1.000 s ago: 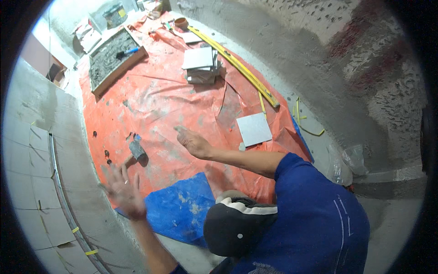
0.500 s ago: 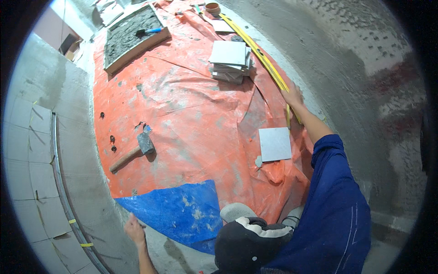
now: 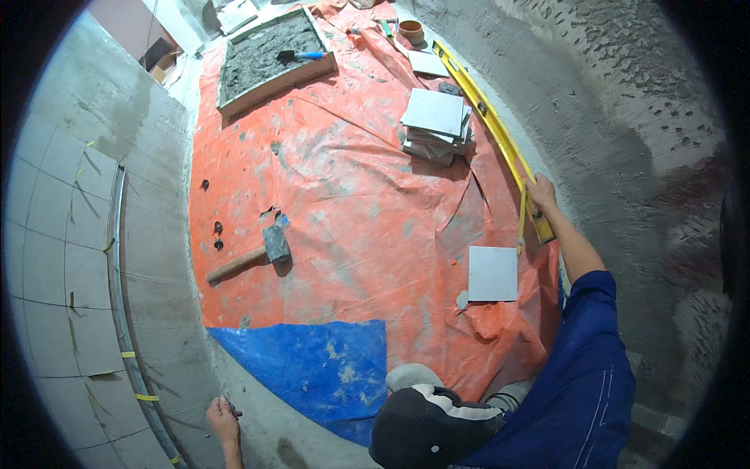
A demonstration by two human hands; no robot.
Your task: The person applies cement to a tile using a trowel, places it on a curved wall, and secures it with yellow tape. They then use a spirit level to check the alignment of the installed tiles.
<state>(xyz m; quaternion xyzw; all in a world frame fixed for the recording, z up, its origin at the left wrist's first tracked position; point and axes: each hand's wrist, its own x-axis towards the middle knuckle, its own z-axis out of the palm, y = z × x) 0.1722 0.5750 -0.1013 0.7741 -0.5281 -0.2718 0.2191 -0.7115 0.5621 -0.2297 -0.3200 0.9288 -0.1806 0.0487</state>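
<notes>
My right hand (image 3: 541, 194) is closed round a long yellow spirit level (image 3: 494, 125) near its closer end, at the right edge of the orange tarp. A thin yellow strip (image 3: 522, 223) shows beside the level, just under that hand. A square white tile (image 3: 493, 273) lies on the tarp a little nearer to me. My left hand (image 3: 223, 422) hangs at the lower left over the bare floor, its fingers curled. A small dark thing seems to show at its fingertips, too small to name.
A rubber mallet (image 3: 250, 255) lies on the orange tarp (image 3: 344, 234). Farther off are a stack of tiles (image 3: 434, 113), a mortar tray (image 3: 273, 86) with a blue-handled trowel, and a brown pot (image 3: 410, 31). A tiled wall (image 3: 58, 258) with a metal rail stands left.
The spirit level has turned in my right hand, and its broad face shows more now. The whole view has shifted, moving the scene rightward and down. My left hand sits lower.
</notes>
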